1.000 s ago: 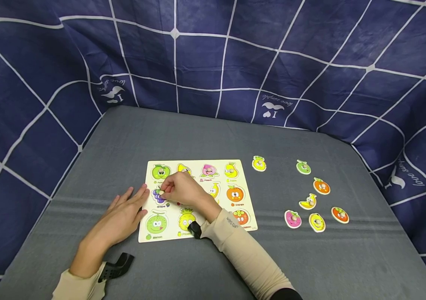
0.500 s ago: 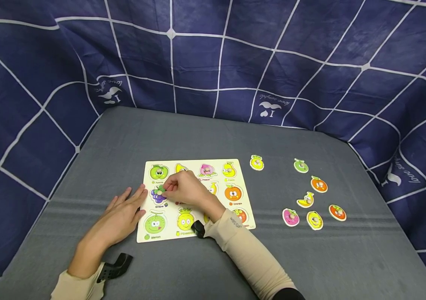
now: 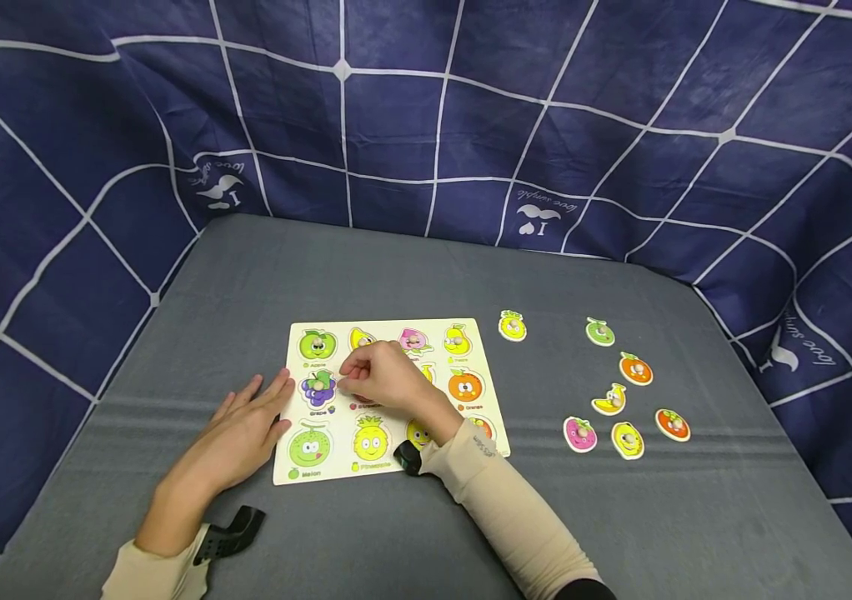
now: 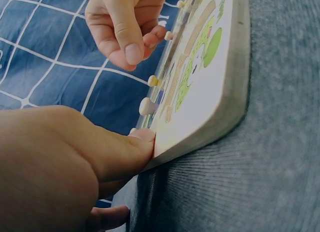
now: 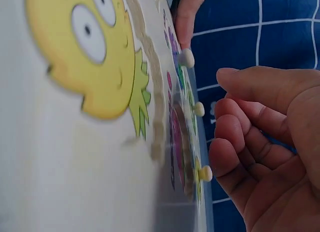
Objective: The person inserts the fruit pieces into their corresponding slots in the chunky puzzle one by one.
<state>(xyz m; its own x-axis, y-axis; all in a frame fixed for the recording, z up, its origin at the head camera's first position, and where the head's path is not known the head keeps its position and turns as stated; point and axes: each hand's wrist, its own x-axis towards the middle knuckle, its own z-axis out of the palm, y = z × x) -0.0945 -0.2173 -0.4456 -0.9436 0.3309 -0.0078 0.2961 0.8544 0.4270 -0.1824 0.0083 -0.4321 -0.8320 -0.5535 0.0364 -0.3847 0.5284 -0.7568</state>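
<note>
A pale fruit puzzle board (image 3: 324, 477) lies flat on the grey cloth. My left hand (image 3: 234, 433) rests at its left edge with fingers straight; in the left wrist view, a left fingertip (image 4: 144, 136) touches the board's edge. The purple grape piece (image 3: 317, 387) sits in the left space of the middle row, its round knob (image 4: 147, 106) sticking up. Just right of it hovers my right hand (image 3: 381, 379), fingers loosely bent and holding nothing. In the right wrist view, the fingers of my right hand (image 5: 265, 127) stand apart from the knobs. That hand hides part of the middle row.
Loose fruit pieces lie right of the board: a pineapple (image 3: 512, 326), a melon (image 3: 600, 332), an orange (image 3: 635, 368), a banana (image 3: 609, 400), a pink one (image 3: 579, 434), a yellow one (image 3: 628, 440) and a red-orange one (image 3: 672, 425). A blue checked curtain (image 3: 396, 108) surrounds the table.
My right hand has let go of the grape piece and moved slightly right, so the whole piece shows. My left hand stays at the board's edge.
</note>
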